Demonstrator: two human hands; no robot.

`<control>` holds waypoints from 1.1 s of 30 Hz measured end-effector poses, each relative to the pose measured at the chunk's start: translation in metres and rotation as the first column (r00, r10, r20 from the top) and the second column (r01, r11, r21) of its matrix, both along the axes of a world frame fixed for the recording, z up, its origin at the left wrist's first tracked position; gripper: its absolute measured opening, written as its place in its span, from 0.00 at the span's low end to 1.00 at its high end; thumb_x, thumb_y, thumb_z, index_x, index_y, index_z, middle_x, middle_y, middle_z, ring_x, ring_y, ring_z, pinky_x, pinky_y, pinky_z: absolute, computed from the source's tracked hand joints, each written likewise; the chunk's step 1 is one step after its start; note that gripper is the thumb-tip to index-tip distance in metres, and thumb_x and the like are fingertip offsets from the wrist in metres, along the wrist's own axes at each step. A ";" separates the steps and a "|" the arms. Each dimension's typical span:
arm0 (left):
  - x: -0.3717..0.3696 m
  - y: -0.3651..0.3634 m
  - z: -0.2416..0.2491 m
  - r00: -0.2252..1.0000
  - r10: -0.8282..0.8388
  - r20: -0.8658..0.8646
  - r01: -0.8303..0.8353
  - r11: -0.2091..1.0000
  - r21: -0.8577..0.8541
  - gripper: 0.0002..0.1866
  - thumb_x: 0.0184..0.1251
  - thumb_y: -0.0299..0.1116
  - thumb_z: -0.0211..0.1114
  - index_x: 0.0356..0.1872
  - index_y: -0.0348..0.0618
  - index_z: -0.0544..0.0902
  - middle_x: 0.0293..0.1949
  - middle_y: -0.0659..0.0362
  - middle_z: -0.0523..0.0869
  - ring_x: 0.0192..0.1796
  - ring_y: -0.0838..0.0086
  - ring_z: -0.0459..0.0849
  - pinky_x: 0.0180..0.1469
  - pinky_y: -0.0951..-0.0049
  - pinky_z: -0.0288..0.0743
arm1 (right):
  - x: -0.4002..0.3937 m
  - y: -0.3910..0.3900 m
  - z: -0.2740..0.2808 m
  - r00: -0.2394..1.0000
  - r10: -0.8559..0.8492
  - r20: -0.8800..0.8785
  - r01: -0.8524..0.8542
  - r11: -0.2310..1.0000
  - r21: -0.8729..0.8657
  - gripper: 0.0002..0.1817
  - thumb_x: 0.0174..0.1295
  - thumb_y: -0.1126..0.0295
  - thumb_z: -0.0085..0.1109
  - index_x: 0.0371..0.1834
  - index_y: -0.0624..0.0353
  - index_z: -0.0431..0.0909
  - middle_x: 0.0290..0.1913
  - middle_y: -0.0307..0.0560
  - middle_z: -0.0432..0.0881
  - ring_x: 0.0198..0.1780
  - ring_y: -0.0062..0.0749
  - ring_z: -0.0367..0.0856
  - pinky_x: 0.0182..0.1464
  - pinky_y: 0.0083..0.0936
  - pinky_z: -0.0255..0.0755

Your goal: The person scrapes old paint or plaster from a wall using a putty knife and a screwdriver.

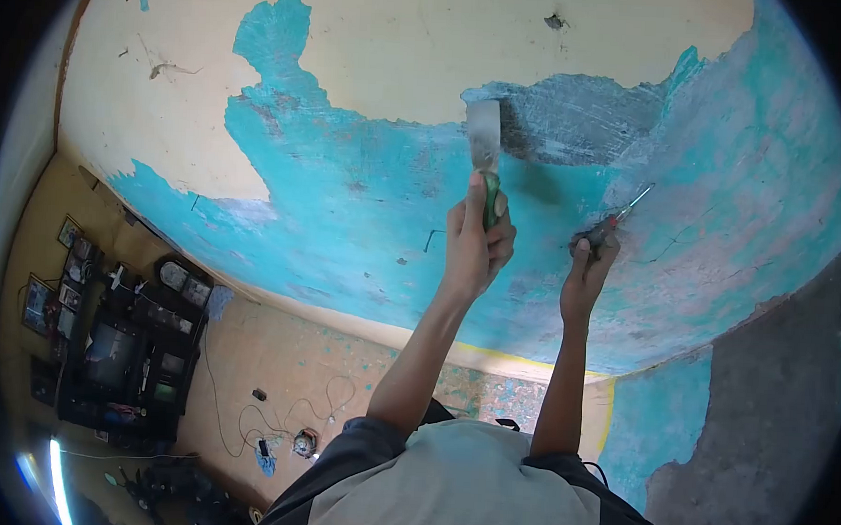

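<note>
My left hand (479, 235) is closed around the green handle of a paint scraper (484, 139). The scraper's broad metal blade points up and lies at or close to the wall, by the left end of a bare grey patch (577, 119); exact contact is hard to tell. My right hand (589, 266), lower and to the right, grips a screwdriver (634, 204) with a dark handle, a red collar and a thin metal shaft pointing up and right. Cream paint (392, 45) covers the upper wall, with ragged edges against the turquoise layer (348, 194).
Nails, including a bent one (430, 239), stick out of the wall. Paint flakes (360, 354) litter the floor, where a cable (239, 433) and small objects lie. A dark cabinet with a television (110, 352) stands at the left. Bare grey wall (761, 409) is at lower right.
</note>
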State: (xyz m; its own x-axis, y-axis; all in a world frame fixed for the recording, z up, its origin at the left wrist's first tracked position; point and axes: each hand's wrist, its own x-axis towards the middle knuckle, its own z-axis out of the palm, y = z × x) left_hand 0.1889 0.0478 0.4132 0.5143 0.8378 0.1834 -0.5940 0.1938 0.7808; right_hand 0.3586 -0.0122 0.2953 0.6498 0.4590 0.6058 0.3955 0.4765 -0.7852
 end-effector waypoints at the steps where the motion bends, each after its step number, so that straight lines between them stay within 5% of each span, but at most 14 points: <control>1: 0.000 0.001 0.003 1.000 -0.002 -0.009 0.003 0.999 0.047 0.27 0.84 0.62 0.48 0.31 0.50 0.70 0.18 0.73 0.58 0.15 0.88 0.53 0.14 0.82 0.44 | 0.000 -0.001 0.000 1.000 0.018 -0.004 -0.018 1.000 -0.001 0.20 0.84 0.60 0.48 0.67 0.63 0.63 0.49 0.45 0.72 0.46 0.27 0.72 0.56 0.31 0.70; 6: -0.003 -0.004 -0.031 0.999 0.029 -0.026 -0.030 1.000 -0.010 0.27 0.85 0.61 0.48 0.31 0.51 0.69 0.19 0.73 0.59 0.16 0.89 0.54 0.15 0.82 0.44 | 0.002 0.003 0.001 1.000 -0.012 0.006 0.012 1.000 0.023 0.19 0.84 0.59 0.48 0.65 0.62 0.64 0.48 0.44 0.72 0.45 0.26 0.71 0.55 0.31 0.70; 10: -0.007 0.019 0.017 0.997 0.072 0.041 -0.075 0.993 0.092 0.27 0.85 0.61 0.49 0.30 0.51 0.70 0.18 0.73 0.59 0.16 0.88 0.54 0.15 0.81 0.44 | 0.002 0.002 -0.003 1.000 -0.007 0.015 0.007 1.000 -0.014 0.19 0.83 0.60 0.49 0.66 0.61 0.63 0.47 0.44 0.72 0.46 0.27 0.72 0.55 0.31 0.70; 17: 0.000 -0.009 -0.038 0.999 -0.003 -0.045 0.000 0.998 -0.059 0.27 0.85 0.61 0.47 0.30 0.51 0.69 0.17 0.73 0.57 0.15 0.88 0.53 0.14 0.82 0.45 | 0.002 0.002 -0.002 1.000 -0.020 0.006 0.020 1.000 -0.015 0.19 0.83 0.61 0.49 0.66 0.61 0.62 0.48 0.45 0.73 0.46 0.28 0.73 0.55 0.32 0.71; 20: -0.006 0.000 -0.006 0.999 -0.007 -0.046 0.005 0.999 -0.040 0.27 0.85 0.61 0.47 0.30 0.51 0.69 0.17 0.73 0.57 0.15 0.88 0.52 0.14 0.81 0.44 | 0.004 0.001 -0.004 0.999 -0.024 0.023 0.025 0.999 -0.028 0.19 0.83 0.61 0.49 0.67 0.61 0.63 0.48 0.45 0.73 0.47 0.28 0.73 0.56 0.33 0.71; 26: -0.004 -0.007 -0.030 0.984 0.092 -0.150 -0.101 0.993 -0.054 0.27 0.85 0.62 0.48 0.29 0.51 0.69 0.18 0.73 0.59 0.16 0.88 0.54 0.15 0.81 0.44 | 0.002 0.001 -0.002 1.000 -0.017 0.006 0.018 1.000 -0.015 0.19 0.83 0.61 0.49 0.66 0.62 0.64 0.49 0.46 0.72 0.47 0.28 0.73 0.55 0.32 0.71; 33: -0.011 0.012 0.013 0.997 0.054 -0.062 -0.051 0.998 0.040 0.27 0.84 0.62 0.50 0.30 0.51 0.70 0.18 0.73 0.60 0.16 0.88 0.56 0.16 0.82 0.46 | 0.002 0.001 -0.001 1.000 0.000 0.000 0.000 1.000 -0.011 0.21 0.83 0.60 0.49 0.68 0.62 0.63 0.49 0.45 0.72 0.46 0.27 0.73 0.56 0.31 0.70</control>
State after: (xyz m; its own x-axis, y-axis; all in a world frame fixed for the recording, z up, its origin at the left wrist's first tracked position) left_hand 0.1777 0.0600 0.4263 0.4815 0.8569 0.1841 -0.5518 0.1332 0.8233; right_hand 0.3606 -0.0109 0.2941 0.6497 0.4658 0.6008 0.3958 0.4674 -0.7905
